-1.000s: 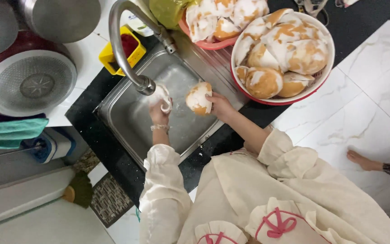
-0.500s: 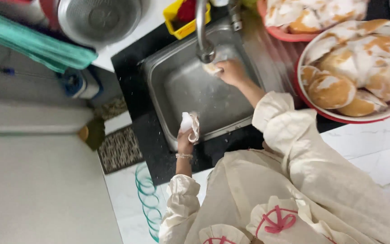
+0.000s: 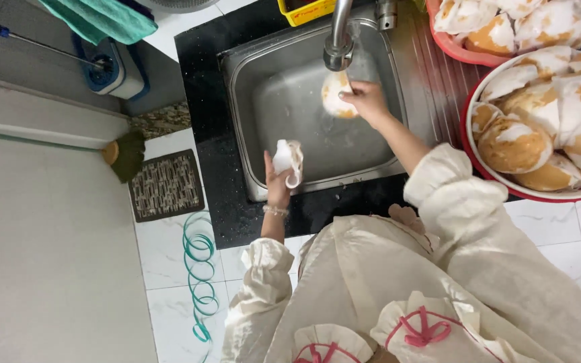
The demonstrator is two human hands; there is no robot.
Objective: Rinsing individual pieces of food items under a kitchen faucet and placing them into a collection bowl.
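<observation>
Head view, nearest first: the left hand (image 3: 278,183) rests at the near rim of the steel sink (image 3: 250,101), its fingers closed around a small white scrubbing cloth (image 3: 286,160). Farther in, the right hand (image 3: 368,101) has its fingers clamped on a pale, orange-tinged coconut piece (image 3: 335,94), held over the basin right below the spout of the tap (image 3: 339,40). To the right, on the counter, stands a red-rimmed bowl (image 3: 489,176) heaped with more such pieces, with a pink basket (image 3: 452,47) of the same beyond it.
</observation>
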